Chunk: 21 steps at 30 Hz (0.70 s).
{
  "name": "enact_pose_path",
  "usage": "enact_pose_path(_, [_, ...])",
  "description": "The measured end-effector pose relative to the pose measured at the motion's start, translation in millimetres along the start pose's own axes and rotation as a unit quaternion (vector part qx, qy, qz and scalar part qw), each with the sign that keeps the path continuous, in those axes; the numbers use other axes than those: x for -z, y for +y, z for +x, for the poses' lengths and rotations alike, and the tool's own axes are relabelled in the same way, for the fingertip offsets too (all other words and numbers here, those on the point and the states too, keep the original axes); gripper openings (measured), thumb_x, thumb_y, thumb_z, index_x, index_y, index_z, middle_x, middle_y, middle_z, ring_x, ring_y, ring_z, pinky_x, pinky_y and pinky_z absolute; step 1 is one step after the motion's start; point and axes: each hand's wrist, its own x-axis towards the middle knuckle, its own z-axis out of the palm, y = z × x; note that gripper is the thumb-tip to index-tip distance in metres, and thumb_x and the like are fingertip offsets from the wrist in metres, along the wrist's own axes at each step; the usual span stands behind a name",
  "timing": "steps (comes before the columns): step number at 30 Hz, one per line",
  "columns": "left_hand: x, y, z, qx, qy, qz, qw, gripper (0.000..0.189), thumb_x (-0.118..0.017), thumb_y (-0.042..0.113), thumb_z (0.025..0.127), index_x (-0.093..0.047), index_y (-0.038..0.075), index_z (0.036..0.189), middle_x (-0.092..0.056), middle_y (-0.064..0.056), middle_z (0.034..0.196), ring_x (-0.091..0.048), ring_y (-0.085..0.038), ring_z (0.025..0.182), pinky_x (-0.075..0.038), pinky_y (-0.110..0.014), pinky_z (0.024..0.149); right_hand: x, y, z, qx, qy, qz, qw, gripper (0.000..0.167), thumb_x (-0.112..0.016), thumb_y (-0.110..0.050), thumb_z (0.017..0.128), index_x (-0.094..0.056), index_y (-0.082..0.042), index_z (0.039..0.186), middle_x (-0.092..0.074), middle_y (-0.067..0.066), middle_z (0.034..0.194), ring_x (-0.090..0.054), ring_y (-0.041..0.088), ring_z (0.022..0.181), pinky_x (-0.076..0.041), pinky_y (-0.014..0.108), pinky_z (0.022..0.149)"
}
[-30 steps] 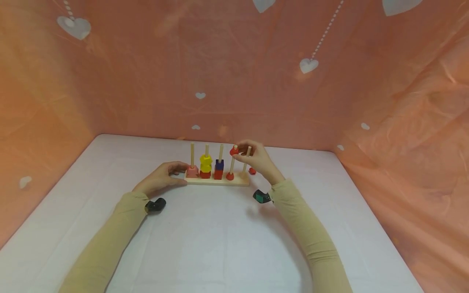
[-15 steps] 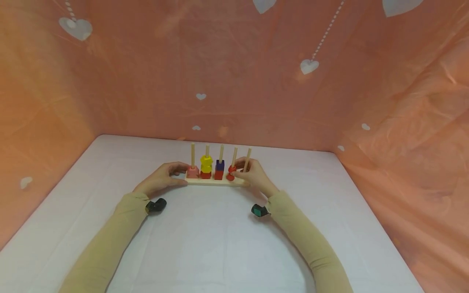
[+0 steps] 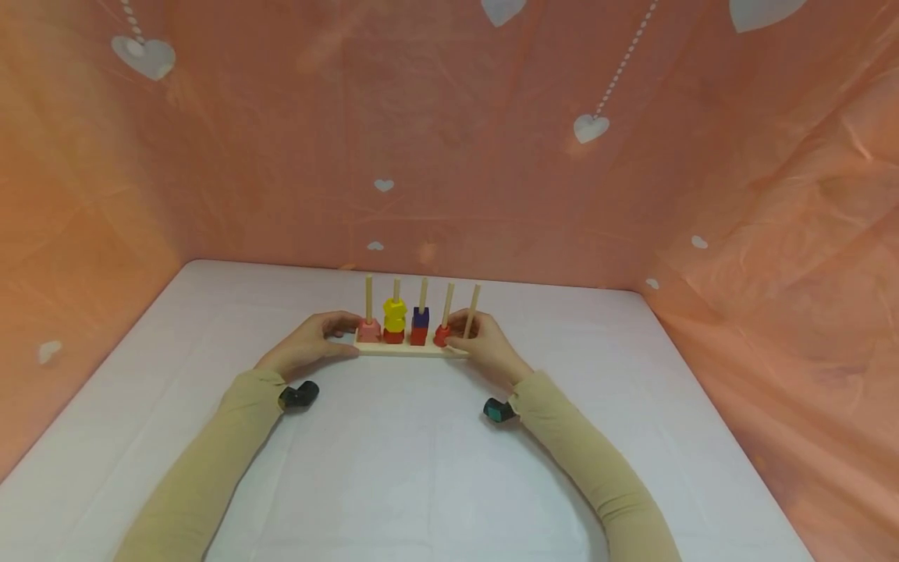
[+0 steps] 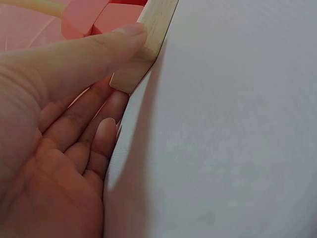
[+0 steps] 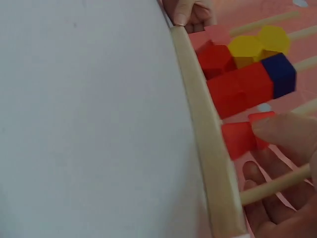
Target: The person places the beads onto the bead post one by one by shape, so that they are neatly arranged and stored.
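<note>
A wooden peg stacker (image 3: 414, 351) with several upright pegs stands on the table. My left hand (image 3: 312, 339) holds its left end, thumb (image 4: 99, 54) along the front edge and fingers behind. Pink blocks (image 3: 369, 331) sit on the leftmost peg. Beside them are yellow blocks (image 3: 395, 315) over a red one, then a blue block (image 3: 421, 317) over red. On the fourth peg, my right hand (image 3: 485, 343) pinches an upper red block (image 5: 261, 118), which rests against a lower red block (image 5: 237, 139). The bare last peg (image 5: 277, 184) passes in front of the right hand's fingers.
The white tabletop (image 3: 393, 468) spreads out in front of the stacker. An orange cloth (image 3: 449, 156) with white hearts hangs behind and at both sides. A small dark camera sits at each wrist, the left camera (image 3: 299, 394) close above the table.
The right hand has brought the red block from the top of the fourth peg down onto the lower red block. The left hand stays at the stacker's left end.
</note>
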Motion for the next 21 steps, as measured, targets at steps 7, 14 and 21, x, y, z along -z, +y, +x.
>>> enact_pose_path(7, [0.5, 2.0, 0.6, -0.003, 0.002, 0.009, 1.0, 0.064, -0.08, 0.018, 0.078, -0.051, 0.007, 0.134, -0.051, -0.013, 0.135, -0.042, -0.032, 0.121, -0.031, -0.05, 0.105, 17, -12, -9.3, 0.076, -0.004, -0.055, 0.9956, 0.039, -0.072, 0.0, 0.082, -0.059, 0.005, 0.119, -0.063, 0.021, 0.113, -0.06, 0.035, 0.103, -0.048, 0.044, 0.091])
enact_pose_path(14, [1.5, 1.1, 0.4, -0.001, 0.001, 0.013, 0.9999, 0.064, -0.08, 0.02, 0.078, -0.051, 0.007, 0.135, -0.051, -0.013, 0.135, -0.043, -0.032, 0.121, -0.032, -0.05, 0.105, 41, -18, -17.8, 0.117, 0.01, -0.141, 0.983, 0.042, -0.074, 0.004, 0.079, -0.059, 0.005, 0.118, -0.062, 0.021, 0.115, -0.056, 0.037, 0.11, -0.043, 0.05, 0.097])
enact_pose_path(21, [1.3, -1.0, 1.2, -0.009, -0.002, 0.015, 0.9998, 0.063, -0.08, 0.02, 0.079, -0.051, 0.007, 0.134, -0.051, -0.013, 0.134, -0.044, -0.032, 0.121, -0.032, -0.051, 0.105, 59, -5, -20.2, 0.128, 0.009, -0.145, 0.981, 0.039, -0.069, 0.013, 0.079, -0.059, 0.01, 0.116, -0.062, 0.023, 0.115, -0.053, 0.037, 0.113, -0.039, 0.055, 0.098])
